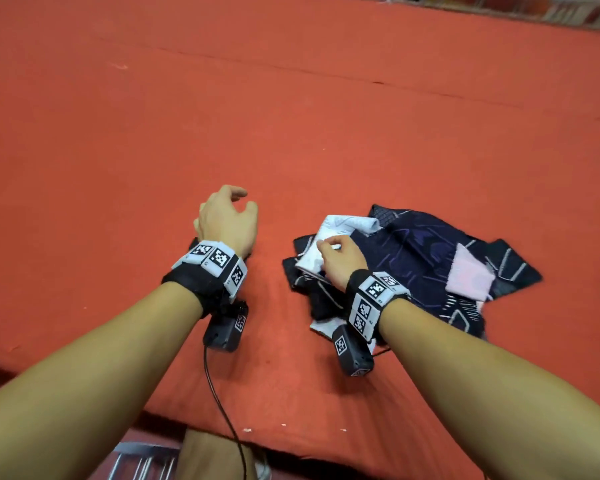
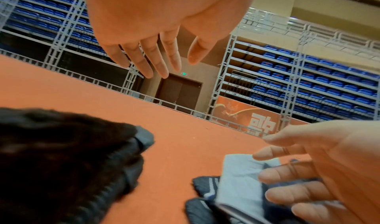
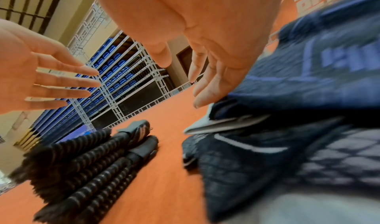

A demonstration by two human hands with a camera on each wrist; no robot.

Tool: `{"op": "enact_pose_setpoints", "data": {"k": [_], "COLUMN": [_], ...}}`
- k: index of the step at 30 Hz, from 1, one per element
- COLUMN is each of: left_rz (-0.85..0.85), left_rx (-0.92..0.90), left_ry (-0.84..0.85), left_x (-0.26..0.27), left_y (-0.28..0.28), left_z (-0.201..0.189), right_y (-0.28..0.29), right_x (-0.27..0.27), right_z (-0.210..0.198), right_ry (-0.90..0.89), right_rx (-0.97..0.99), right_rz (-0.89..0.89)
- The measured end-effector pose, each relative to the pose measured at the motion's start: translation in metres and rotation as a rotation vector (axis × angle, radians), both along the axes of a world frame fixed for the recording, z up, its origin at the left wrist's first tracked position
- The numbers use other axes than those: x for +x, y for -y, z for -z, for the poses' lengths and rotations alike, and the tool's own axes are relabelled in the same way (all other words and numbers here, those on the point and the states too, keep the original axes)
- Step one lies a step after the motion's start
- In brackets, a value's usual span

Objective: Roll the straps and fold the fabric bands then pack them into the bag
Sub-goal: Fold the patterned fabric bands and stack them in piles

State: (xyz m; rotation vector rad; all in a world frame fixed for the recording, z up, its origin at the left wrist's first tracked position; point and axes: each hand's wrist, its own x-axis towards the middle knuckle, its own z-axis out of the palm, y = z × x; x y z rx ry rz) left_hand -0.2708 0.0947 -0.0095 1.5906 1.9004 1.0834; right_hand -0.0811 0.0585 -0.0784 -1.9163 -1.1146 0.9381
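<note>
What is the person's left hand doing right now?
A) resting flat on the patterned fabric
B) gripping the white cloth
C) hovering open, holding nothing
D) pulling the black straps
C: the left hand has its fingers spread and empty above the orange surface; the black straps lie untouched below it.

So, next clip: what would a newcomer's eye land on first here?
Probably the dark patterned fabric pile against the red table cover, right of centre, with the right hand touching a white piece on it. Then the left hand, open above black ribbed straps lying left of the pile.
</note>
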Motion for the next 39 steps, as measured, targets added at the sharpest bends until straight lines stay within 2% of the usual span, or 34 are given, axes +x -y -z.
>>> {"op": "enact_pose_setpoints", "data": {"k": [4, 8, 12, 15, 18, 20, 22, 26, 29, 32, 33, 37, 39], "left_rz": [0.153, 0.307, 0.38, 0.369, 0.257, 0.188, 0.18, 0.308, 0.452, 0.569, 0.596, 0.634, 0.649], "left_rx": [-0.037, -0.153, -0.268, -0.285, -0.322, -0.308, -0.234, -0.091, -0.098, -0.131, -0.14, -0.097, -0.061], "left_ry": [0.039, 0.077, -0.022, -0.131, -0.263, -0.282, -0.229, 0.091, 0.283, 0.391, 0.419, 0.471, 0.488], "left_x": [0.054, 0.107, 0.141, 0.153, 0.158, 0.159, 0.159, 0.16, 0.165, 0.17, 0.171, 0.179, 0.182], "left_y": [0.024, 0.044, 0.058, 0.061, 0.062, 0.064, 0.067, 0.085, 0.1, 0.111, 0.114, 0.129, 0.134], "left_z": [0.015, 0.046, 0.075, 0.092, 0.097, 0.096, 0.094, 0.078, 0.052, 0.027, 0.018, -0.017, -0.031], "right_y": [0.035, 0.065, 0.086, 0.095, 0.097, 0.097, 0.095, 0.099, 0.112, 0.121, 0.123, 0.139, 0.149], "right_x": [0.054, 0.106, 0.136, 0.143, 0.142, 0.142, 0.14, 0.131, 0.13, 0.126, 0.126, 0.139, 0.151], "right_z": [-0.005, 0.002, 0.016, 0.03, 0.035, 0.033, 0.032, 0.029, 0.014, -0.009, -0.015, -0.046, -0.053], "right_ry": [0.027, 0.094, 0.13, 0.136, 0.131, 0.113, 0.085, 0.019, 0.136, 0.21, 0.189, -0.21, -0.161], "right_rx": [0.001, -0.011, -0.025, -0.008, 0.005, 0.011, 0.005, 0.002, 0.116, 0.194, 0.23, 0.31, 0.305], "right_rz": [0.056, 0.127, 0.159, 0.126, 0.066, 0.059, 0.061, 0.052, 0.036, -0.037, -0.026, 0.033, 0.002]}}
